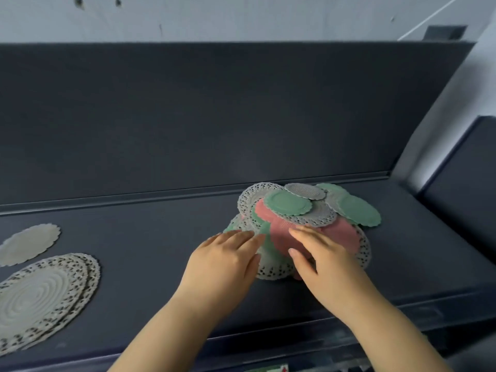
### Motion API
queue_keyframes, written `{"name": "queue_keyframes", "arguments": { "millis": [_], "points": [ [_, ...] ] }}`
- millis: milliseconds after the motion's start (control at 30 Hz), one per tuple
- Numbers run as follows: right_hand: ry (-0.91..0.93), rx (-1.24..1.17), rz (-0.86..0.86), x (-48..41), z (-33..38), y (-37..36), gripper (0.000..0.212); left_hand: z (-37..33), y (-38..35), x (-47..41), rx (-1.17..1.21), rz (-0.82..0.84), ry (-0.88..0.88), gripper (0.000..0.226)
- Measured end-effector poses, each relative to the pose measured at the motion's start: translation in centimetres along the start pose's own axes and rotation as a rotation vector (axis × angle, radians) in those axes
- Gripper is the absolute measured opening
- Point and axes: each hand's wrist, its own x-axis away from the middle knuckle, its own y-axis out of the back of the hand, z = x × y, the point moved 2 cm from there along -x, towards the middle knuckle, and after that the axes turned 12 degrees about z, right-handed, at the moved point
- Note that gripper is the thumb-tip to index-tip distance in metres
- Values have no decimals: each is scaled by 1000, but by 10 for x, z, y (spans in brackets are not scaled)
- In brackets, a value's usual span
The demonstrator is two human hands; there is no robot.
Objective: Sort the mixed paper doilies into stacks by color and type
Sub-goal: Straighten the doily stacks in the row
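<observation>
A mixed pile of doilies (303,226) is seen right of centre on the dark surface (161,237), close to the raised back panel (188,116). A small green doily (288,202) is laid on top of the pile. A small grey doily (304,190) is placed just behind it, and a second green doily (359,210) is spread toward the right edge. A large white lace doily (252,197) sticks out at the back left, and a pink doily (341,234) is partly buried under the upper sheets.

The left hand (228,261) is laid flat on the left edge of the pile. Its fingers are straight and held close together, and nothing is gripped. The right hand (324,261) is rested on the pink doily near the front of the pile. Its fingers are extended and its thumb is held apart from them, and nothing is clamped.

Well apart at far left, a stack of large white lace doilies (40,299) is set near the front edge. A plain white scalloped doily (29,244) is laid just behind it, not touching. A pale wall (214,17) is seen above the back panel.
</observation>
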Motion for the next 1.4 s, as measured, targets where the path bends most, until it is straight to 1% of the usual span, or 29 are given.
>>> {"name": "queue_keyframes", "arguments": {
  "millis": [33, 133, 267, 367, 433, 533, 633, 667, 733, 800, 867, 967, 1000, 1033, 1100, 1167, 1200, 1233, 1300, 1333, 1400],
  "points": [
    [6, -4, 10, -1, -12, 5, 42, -8, -3, -7, 2, 3, 8, 34],
    [11, -1, 21, -8, -44, 20, 41, -25, -13, -27, 12, 5, 30, 22],
    [-20, -57, 31, -24, -76, 36, 40, -38, -21, -51, 27, 30, 66, 32],
    [-41, -48, 19, -44, -92, 45, 39, -42, -25, -72, 18, 46, 81, 29],
    [-41, -29, 12, -63, -96, 47, 37, -42, -30, -89, 25, 121, 121, 28],
    [-37, -3, 63, -95, -100, 42, 37, -35, -40, -115, 12, 257, 214, 38],
    [-67, 87, 215, -120, -110, 28, 41, -35, -49, -132, 10, 423, 273, 48],
    [-78, 126, 278, -127, -114, 23, 43, -35, -51, -133, -25, 443, 278, 47],
    [-96, 173, 360, -135, -121, 15, 44, -33, -53, -131, -97, 387, 267, 36],
    [-99, 190, 389, -141, -125, 13, 42, -30, -52, -127, -137, 328, 243, 29],
    [-87, 237, 395, -143, -124, 13, 35, -26, -52, -121, -167, 304, 225, 25],
    [-86, 346, 301, -142, -117, 18, 15, -22, -49, -114, -183, 247, 264, 17],
    [-111, 343, 255, -141, -114, 21, 14, -20, -46, -112, -144, 201, 296, 16],
    [-134, 296, 207, -140, -112, 25, 17, -19, -43, -109, -74, 138, 331, 18],
    [-142, 111, 84, -137, -107, 29, 21, -16, -34, -101, 103, -10, 376, 20],
    [-109, -76, -42, -133, -98, 33, 18, -11, -25, -88, 229, -146, 404, 15],
    [-83, -158, -85, -130, -92, 34, 15, -8, -20, -81, 275, -201, 423, 13],
    [-49, -225, -120, -128, -84, 35, 16, -5, -15, -73, 316, -251, 442, 12],
    [17, -294, -167, -122, -63, 37, 32, 3, -6, -58, 372, -349, 469, 10],
    [43, -309, -174, -119, -51, 38, 36, 7, -2, -49, 386, -389, 483, 9],
    [85, -314, -157, -114, -27, 34, 37, 16, 7, -31, 398, -434, 501, 10]
  ]
}}
